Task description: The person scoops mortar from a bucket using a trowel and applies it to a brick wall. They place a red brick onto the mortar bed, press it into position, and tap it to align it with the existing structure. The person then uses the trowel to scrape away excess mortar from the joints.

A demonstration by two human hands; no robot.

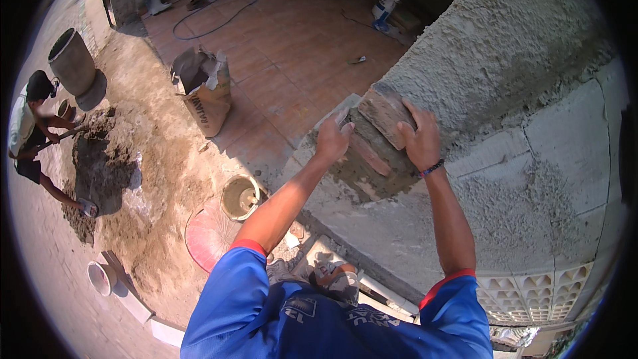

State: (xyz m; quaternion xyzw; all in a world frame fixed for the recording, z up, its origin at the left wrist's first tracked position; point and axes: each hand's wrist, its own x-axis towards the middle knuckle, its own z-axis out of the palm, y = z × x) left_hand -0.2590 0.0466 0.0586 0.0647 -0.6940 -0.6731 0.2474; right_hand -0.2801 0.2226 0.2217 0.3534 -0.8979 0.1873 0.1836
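Note:
A rough brown brick (384, 117) lies on the wall's end, in wet grey mortar (345, 171). My right hand (422, 138) grips its right end, with the thumb on the near side and fingers over the far edge. Closer to me, a reddish brick (369, 154) is partly bedded in the mortar. My left hand (333, 138) is closed at the left edge of this spot, beside a grey piece; its fingers hide what they hold.
A rough-plastered wall (512, 46) rises on the right. Below left stand a mortar bucket (240, 198) and a red round lid-like disc (211, 236). An open paper sack (206, 103) stands by the tiled floor (292, 46). Far left, a person (36, 126) works a long-handled tool in a mortar heap (100, 159).

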